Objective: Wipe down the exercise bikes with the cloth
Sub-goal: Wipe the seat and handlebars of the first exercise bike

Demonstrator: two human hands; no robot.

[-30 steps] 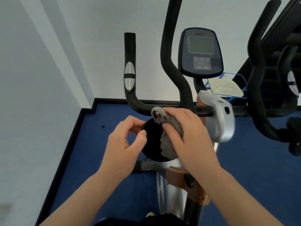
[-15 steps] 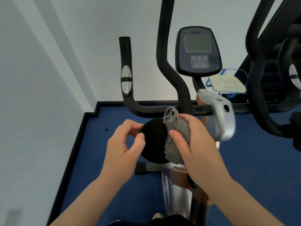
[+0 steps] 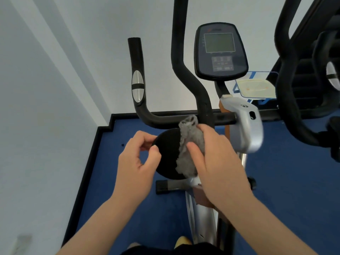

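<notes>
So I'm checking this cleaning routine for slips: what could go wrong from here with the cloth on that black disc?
1. The left hand only pinches the rim of the round black disc; it may twist or slip under the wiping pressure.
2. The right hand bunches the fluffy grey cloth on the disc's right side, so the left part could go unwiped.

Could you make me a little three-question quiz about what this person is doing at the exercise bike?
1. True or false: the right hand holds the grey cloth against the black disc.
2. What does the left hand pinch? A) the disc's edge B) the console C) the handlebar
3. Fill in: the floor is ____.

Key: 1 true; 2 A; 3 blue.
</notes>
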